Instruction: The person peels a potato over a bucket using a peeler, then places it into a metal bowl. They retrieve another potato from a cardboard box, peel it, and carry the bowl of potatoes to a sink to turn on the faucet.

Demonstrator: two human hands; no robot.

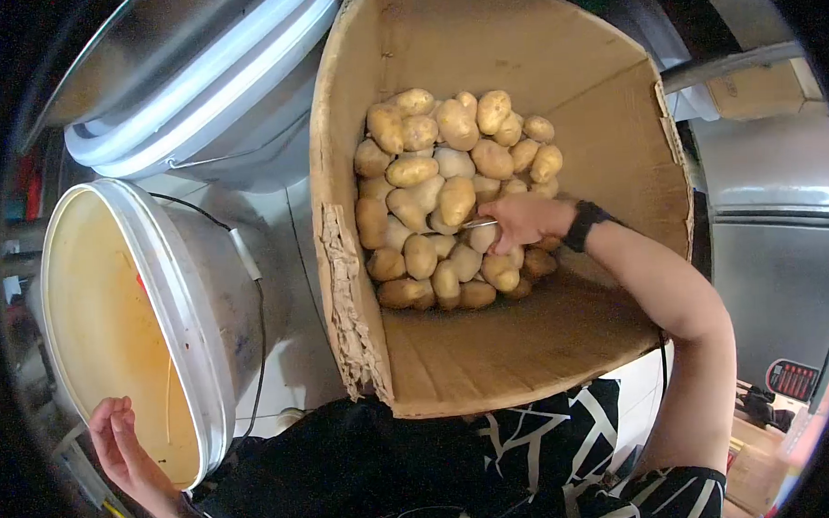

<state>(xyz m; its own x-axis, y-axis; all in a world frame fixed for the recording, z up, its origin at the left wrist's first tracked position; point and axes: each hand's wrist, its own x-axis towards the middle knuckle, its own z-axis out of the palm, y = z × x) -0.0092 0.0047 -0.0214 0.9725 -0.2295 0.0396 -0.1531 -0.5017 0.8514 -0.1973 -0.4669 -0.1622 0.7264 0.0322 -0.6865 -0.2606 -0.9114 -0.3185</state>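
Observation:
A large cardboard box (528, 378) with a torn edge holds a pile of potatoes (457, 200). My right hand (512, 221), with a dark band at its wrist, reaches into the box and is closed on a thin metal tool (479, 224), mostly hidden by the fingers; it rests among the potatoes. My left hand (122, 447) is at the lower left, over the near rim of a white bucket (218, 330), with its fingers raised and nothing visible in them. Inside the bucket are brownish stains and a small red thing.
A larger lidded white tub (255, 141) stands behind the bucket at the upper left. Pale floor tiles (295, 354) show between bucket and box. At the right are a steel cabinet (771, 274) and a red-and-black tool set (792, 380).

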